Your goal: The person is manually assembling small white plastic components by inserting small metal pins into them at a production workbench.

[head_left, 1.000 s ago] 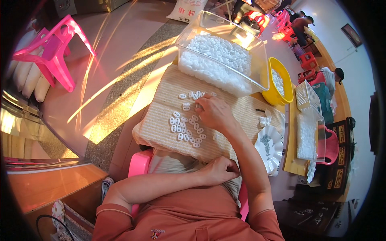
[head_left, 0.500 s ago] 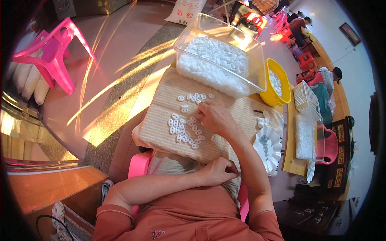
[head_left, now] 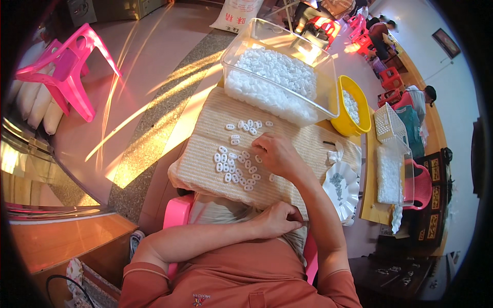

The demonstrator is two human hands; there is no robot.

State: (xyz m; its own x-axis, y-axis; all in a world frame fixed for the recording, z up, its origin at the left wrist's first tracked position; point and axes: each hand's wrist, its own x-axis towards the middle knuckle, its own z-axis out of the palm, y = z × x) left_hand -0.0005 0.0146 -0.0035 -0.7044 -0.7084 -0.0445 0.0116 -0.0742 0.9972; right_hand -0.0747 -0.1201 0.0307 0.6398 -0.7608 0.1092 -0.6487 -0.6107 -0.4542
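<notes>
- White pieces [head_left: 224, 159] lie on the cloth [head_left: 205, 123], mostly left of the right hand [head_left: 280, 155], the nearer one. Their long sides point many ways.
- Its fingers bend down; I can't tell if they pinch.
- The left hand [head_left: 279, 219] rests nearer, fingers curled, grip hidden.

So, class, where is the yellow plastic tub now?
In the head view, the tub is upper right of centre, just right of the clear plastic bin and beyond the white fluted dish.
</notes>
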